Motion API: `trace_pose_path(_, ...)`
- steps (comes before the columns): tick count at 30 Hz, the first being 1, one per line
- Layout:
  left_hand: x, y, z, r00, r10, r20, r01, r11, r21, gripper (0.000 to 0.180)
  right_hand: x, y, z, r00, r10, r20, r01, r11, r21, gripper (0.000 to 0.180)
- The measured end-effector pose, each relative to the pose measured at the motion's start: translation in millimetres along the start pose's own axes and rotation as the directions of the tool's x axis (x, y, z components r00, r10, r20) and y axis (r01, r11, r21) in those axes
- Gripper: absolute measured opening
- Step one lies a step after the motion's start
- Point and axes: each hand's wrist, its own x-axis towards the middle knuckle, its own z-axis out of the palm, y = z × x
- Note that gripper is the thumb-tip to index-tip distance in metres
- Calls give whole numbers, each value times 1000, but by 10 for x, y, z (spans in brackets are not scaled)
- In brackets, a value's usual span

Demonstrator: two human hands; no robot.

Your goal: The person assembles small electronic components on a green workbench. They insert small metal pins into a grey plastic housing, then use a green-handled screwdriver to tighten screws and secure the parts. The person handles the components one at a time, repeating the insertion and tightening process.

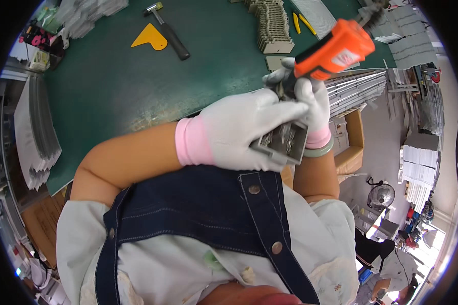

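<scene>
My left hand point(234, 132), in a white glove with a pink cuff, is closed around a small grey open-topped box point(277, 155) held in front of my chest. Loose metal pieces point(288, 137), which look like screws, lie inside it. Just beyond the box, my right hand point(316, 104), gloved the same way, grips an orange and black power screwdriver point(335, 49). The tool tilts up to the right and its far end is blurred. The left fingers overlap the space near the tool's dark grip, so contact there is hard to make out.
On the green table point(102, 86) lie a hammer point(173, 38), a yellow scraper point(151, 37), yellow-handled pliers point(304, 24) and a row of beige parts point(274, 28). Metal rails point(359, 90) and a cardboard box point(357, 137) sit at right. Another person point(392, 272) works lower right.
</scene>
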Motion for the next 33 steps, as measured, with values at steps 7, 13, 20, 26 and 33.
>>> trace_pose_path(7,-150,74,95,984,-167,-65,174,975,136,81,80,265,-79,992,124,-5,-124,992,23,32)
trace_pose_path(13,-150,61,62,982,-129,-134,154,969,193,81,195,316,-13,979,202,-17,-202,979,-37,32)
trace_pose_path(20,-248,82,96,976,-210,-57,215,971,107,78,34,330,51,989,147,9,-147,988,36,34)
trace_pose_path(26,-218,-100,184,966,-252,-59,257,958,128,79,113,600,-225,979,202,-22,-203,979,-36,34)
trace_pose_path(33,-123,-107,89,959,-272,-79,282,943,178,78,248,510,-214,983,176,-54,-183,962,-205,29)
